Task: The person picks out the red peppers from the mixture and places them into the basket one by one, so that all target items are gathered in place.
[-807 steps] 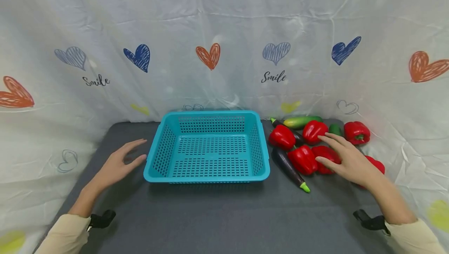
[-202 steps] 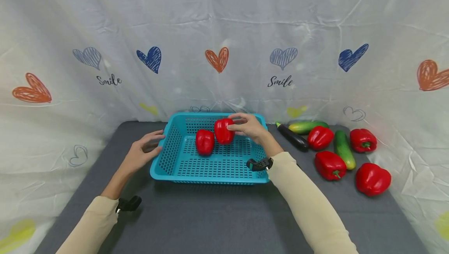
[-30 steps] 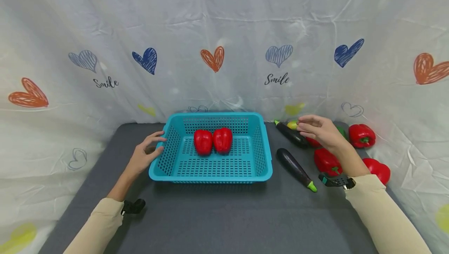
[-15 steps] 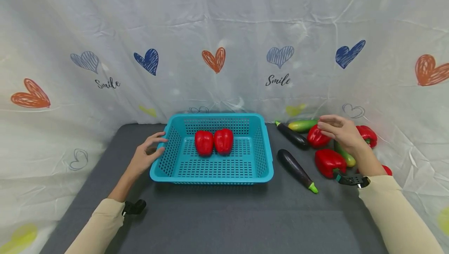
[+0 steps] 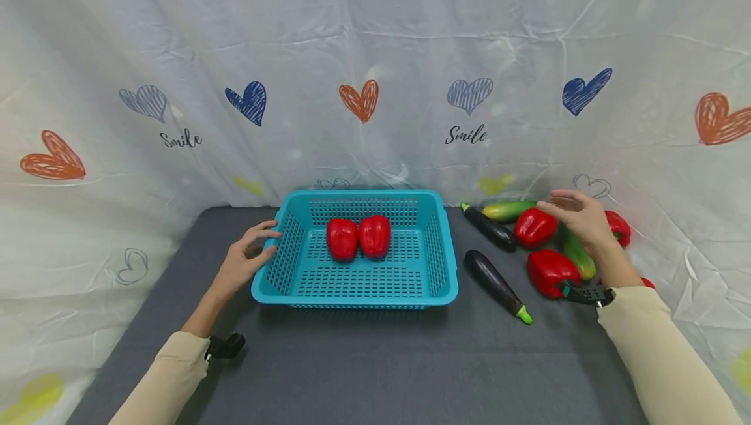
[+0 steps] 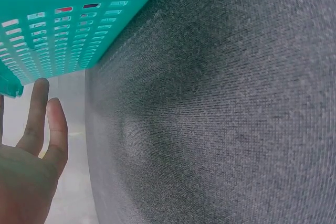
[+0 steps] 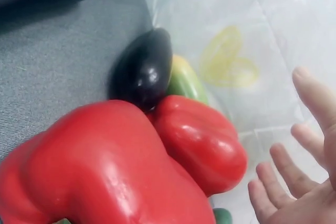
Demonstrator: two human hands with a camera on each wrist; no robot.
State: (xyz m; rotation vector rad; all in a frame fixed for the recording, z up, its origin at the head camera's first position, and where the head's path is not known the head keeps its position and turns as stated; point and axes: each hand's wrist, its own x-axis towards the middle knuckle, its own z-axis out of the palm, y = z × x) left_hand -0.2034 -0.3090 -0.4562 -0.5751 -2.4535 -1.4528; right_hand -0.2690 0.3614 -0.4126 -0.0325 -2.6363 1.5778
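On the grey cloth worktop (image 5: 375,360), a blue plastic basket with holes (image 5: 354,300) sits by the back edge. The left hand (image 5: 243,262) is by its left rim, fingers apart. The right hand (image 5: 583,223), fingers spread, is near the back right corner. Two long purple eggplants (image 5: 493,278) lie right of the basket. Long green cucumbers (image 5: 577,257) and fat red peppers (image 5: 535,227) lie near that corner; two more red peppers (image 5: 341,240) sit in the basket.

Plain cream sleeves (image 5: 663,350), black left wrist device (image 5: 227,346), black right wrist device (image 5: 588,294) – small teal patch (image 5: 566,289)
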